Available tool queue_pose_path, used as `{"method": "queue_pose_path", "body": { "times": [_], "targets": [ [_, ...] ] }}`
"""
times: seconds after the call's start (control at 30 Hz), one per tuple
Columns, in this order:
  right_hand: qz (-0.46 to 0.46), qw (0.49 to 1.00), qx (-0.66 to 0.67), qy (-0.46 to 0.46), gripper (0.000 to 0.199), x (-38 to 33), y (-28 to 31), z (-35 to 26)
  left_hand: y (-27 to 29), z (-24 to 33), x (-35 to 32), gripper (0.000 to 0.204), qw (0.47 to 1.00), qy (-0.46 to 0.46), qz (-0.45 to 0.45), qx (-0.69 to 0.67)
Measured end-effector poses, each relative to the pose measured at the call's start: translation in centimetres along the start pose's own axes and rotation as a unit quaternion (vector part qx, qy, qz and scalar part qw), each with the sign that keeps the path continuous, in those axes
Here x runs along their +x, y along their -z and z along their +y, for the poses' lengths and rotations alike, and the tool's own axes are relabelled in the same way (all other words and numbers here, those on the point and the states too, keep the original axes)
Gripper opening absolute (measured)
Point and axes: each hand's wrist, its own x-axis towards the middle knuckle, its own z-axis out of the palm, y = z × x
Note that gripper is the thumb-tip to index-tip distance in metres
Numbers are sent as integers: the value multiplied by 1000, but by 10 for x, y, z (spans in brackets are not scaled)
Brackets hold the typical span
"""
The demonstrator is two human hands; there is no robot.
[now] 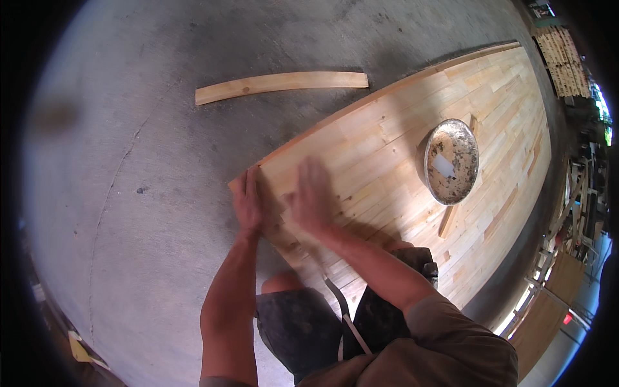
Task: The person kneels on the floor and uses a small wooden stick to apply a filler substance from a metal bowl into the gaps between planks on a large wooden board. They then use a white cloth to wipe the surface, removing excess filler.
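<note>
A large panel of glued wooden strips (380, 174) lies in front of me, stretching away to the right. At its near left corner rests my left hand (249, 205), fingers stretched along the edge and touching it. My right hand (312, 198) is over the panel surface just beside it, blurred by motion. Its fingers look extended with the thumb apart, and I see nothing in it. Farther right on the panel stands a round, stained bowl (459, 143) with a white flat piece (443, 166) inside. A narrow wooden stick (447, 221) shows from under the bowl.
On the grey concrete floor (148, 245) beyond the panel lies a loose wooden board (284, 83). Stacked timber (563, 61) stands at the far right. Below it, along the right rim, are racks and a wooden sheet (548, 316).
</note>
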Motion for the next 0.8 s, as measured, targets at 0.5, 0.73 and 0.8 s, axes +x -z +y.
{"method": "queue_pose_path", "body": {
  "times": [0.5, 0.73, 0.8],
  "targets": [
    [-238, 934, 32, 263, 79, 27, 31, 52, -5, -6, -2, 62, 1000, 0, 14, -26],
    [-55, 993, -89, 51, 77, 53, 42, 22, -1, -4, 1, 51, 1000, -16, 13, -4],
    [-192, 947, -42, 256, 80, 28, 45, -1, 1, -1, 5, 48, 1000, -16, 12, -1]
  ]
}}
